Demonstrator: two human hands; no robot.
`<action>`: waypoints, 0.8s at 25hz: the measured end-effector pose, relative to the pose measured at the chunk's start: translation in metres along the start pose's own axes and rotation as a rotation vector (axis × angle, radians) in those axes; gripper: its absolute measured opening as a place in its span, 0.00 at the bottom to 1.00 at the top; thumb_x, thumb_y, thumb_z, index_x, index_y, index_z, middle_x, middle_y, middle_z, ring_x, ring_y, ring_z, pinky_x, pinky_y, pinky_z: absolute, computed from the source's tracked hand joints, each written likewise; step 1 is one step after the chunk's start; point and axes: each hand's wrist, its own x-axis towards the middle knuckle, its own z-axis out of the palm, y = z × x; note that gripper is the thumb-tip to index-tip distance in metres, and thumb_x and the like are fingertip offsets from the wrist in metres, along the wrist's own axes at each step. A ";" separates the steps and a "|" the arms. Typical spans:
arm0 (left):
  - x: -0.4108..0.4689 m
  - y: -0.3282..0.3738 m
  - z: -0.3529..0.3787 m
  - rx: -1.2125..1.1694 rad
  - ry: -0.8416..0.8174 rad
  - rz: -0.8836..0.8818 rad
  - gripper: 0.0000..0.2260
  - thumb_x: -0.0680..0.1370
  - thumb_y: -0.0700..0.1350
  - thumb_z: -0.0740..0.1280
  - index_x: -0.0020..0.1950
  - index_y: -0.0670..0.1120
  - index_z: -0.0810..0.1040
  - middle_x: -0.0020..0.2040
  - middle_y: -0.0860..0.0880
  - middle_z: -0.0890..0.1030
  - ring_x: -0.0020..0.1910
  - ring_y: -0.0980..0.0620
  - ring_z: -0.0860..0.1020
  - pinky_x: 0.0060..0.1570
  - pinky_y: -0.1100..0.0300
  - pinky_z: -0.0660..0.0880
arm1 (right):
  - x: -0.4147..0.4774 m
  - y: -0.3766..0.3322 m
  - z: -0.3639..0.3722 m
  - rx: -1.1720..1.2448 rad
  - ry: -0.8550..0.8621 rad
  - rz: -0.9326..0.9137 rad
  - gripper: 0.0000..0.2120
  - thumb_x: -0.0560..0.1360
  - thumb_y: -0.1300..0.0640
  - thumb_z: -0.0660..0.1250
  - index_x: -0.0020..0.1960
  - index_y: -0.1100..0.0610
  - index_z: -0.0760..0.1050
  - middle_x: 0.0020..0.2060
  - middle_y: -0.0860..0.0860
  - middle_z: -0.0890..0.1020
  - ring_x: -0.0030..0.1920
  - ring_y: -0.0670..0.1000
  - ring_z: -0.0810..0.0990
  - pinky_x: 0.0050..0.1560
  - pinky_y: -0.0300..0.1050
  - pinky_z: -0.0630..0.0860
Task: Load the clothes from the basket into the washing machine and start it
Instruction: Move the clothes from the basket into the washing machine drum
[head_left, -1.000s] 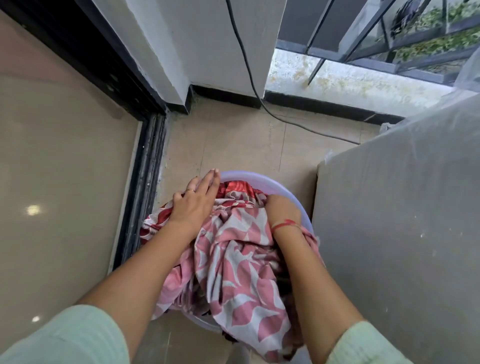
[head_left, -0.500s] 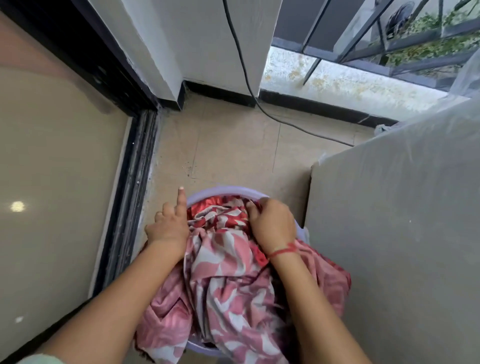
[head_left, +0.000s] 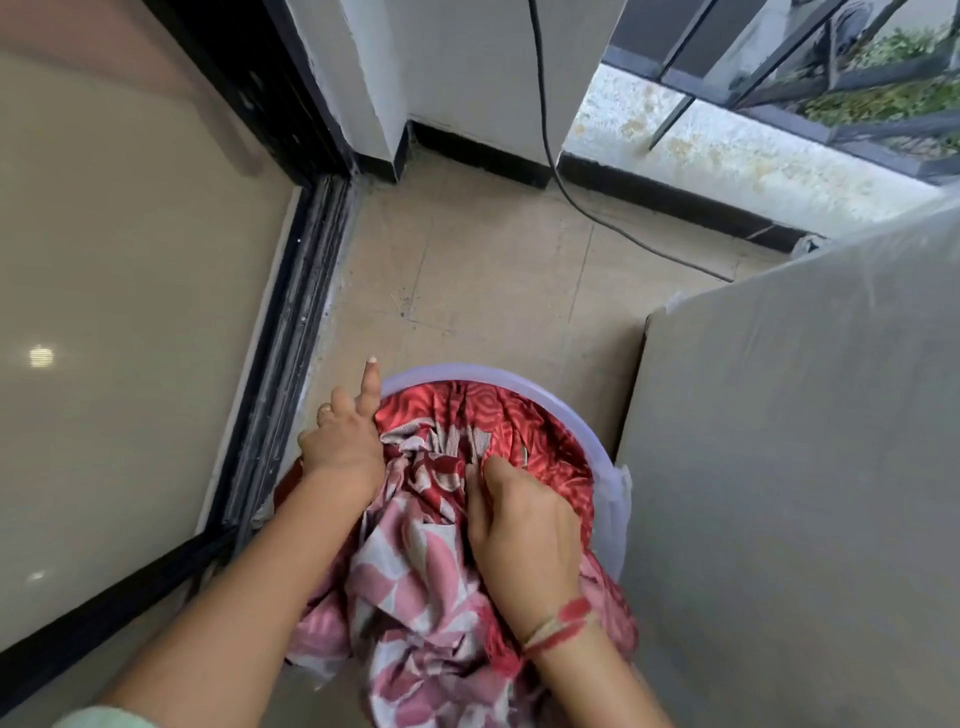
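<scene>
A pale lilac basket (head_left: 524, 387) stands on the tiled floor, heaped with red and pink-and-white patterned clothes (head_left: 415, 566) that spill over its near rim. My left hand (head_left: 345, 441) grips the cloth at the basket's left edge, with its index finger sticking straight out over the rim. My right hand (head_left: 519, 525) digs into the middle of the pile, fingers curled into a bunch of fabric. Just right of the basket rises the washing machine (head_left: 810, 467), wrapped in a grey plastic cover; its lid and controls are hidden.
A dark sliding-door track (head_left: 291, 343) and glass pane run along the left. A black cable (head_left: 587, 202) trails down the white wall and across the floor toward the machine. A balcony ledge and railing (head_left: 769, 98) lie at the far right.
Both hands have drawn back toward me over the pile. My left hand went from lying flat on the cloth to gripping it; the right hand now bunches fabric at the centre.
</scene>
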 end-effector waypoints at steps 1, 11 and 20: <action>0.000 -0.003 0.000 -0.021 0.008 -0.006 0.39 0.79 0.39 0.58 0.73 0.50 0.28 0.70 0.42 0.59 0.67 0.45 0.66 0.58 0.49 0.71 | 0.007 -0.001 0.005 -0.011 0.027 -0.011 0.13 0.70 0.55 0.67 0.31 0.54 0.65 0.22 0.51 0.73 0.21 0.57 0.72 0.23 0.40 0.56; 0.008 0.008 -0.016 -0.110 0.012 0.002 0.39 0.79 0.45 0.60 0.75 0.48 0.31 0.70 0.40 0.61 0.66 0.43 0.68 0.57 0.49 0.70 | 0.039 0.011 -0.003 -0.067 0.086 0.086 0.14 0.78 0.50 0.60 0.36 0.56 0.68 0.31 0.55 0.78 0.32 0.60 0.78 0.28 0.46 0.64; 0.007 -0.018 0.012 -0.369 0.174 0.223 0.40 0.77 0.33 0.57 0.73 0.52 0.29 0.65 0.40 0.63 0.58 0.40 0.70 0.56 0.48 0.71 | 0.149 -0.034 0.005 0.258 -0.855 0.090 0.14 0.79 0.65 0.58 0.63 0.68 0.70 0.50 0.53 0.75 0.48 0.53 0.74 0.35 0.23 0.71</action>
